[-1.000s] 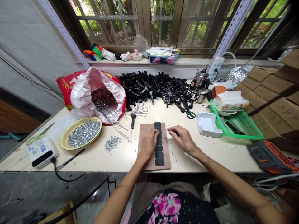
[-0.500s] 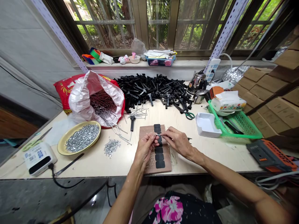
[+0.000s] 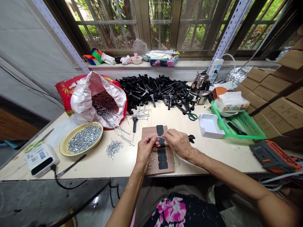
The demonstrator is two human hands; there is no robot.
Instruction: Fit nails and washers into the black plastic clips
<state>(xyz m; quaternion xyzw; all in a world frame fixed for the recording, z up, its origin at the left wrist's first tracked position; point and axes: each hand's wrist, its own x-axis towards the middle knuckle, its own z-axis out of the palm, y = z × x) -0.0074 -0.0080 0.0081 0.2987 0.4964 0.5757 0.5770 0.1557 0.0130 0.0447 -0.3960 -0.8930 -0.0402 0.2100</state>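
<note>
My left hand (image 3: 146, 150) and my right hand (image 3: 178, 143) meet over a brown board (image 3: 148, 132) that carries a row of black pads (image 3: 162, 157). Both hands pinch something small and thin between their fingertips; it looks like a metal pin, but I cannot make it out for sure. A small black part (image 3: 190, 137) lies just right of my right hand. Loose metal pins (image 3: 139, 114) lie beyond the board, in front of a big heap of black plastic parts (image 3: 156, 88).
A yellow plate of small silver nuts (image 3: 81, 138) and a loose pile of nuts (image 3: 113, 147) sit at the left, behind them a bag of long pins (image 3: 99, 97). Scissors (image 3: 190, 116), a white tray (image 3: 209, 126) and a green basket (image 3: 239, 126) stand at the right.
My left hand has lifted off the board and come up to my right hand; both now pinch together above the pads. The view has shifted slightly.
</note>
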